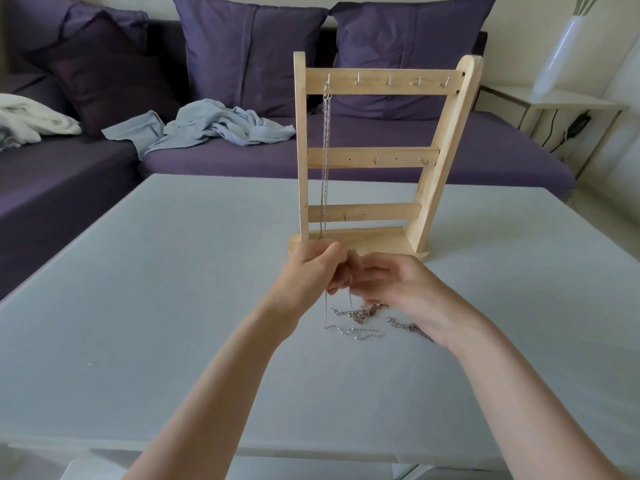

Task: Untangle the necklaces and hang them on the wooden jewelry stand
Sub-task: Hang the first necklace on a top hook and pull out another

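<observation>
Pinching a thin silver chain [326, 313] between them, the left hand [313, 271] and right hand [391, 285] meet just above the tabletop [173, 271], fingers curled on the strand, so its two ends drop straight down and, I judge, separate from the knot. Below the hands, toward 6 o'clock, the tangled necklaces [363, 315] lie in a loose heap on the tabletop; keeping them down there probably lets their own weight hold them while one strand is drawn free. Just beyond the hands at 12 o'clock stands the wooden jewelry stand [381, 154], near enough to reach. One hung necklace [325, 150] already drops from the top bar's leftmost hook; the other hooks are bare. Farther at 12 o'clock sits a purple sofa [346, 157] with crumpled cloth [214, 124].
</observation>
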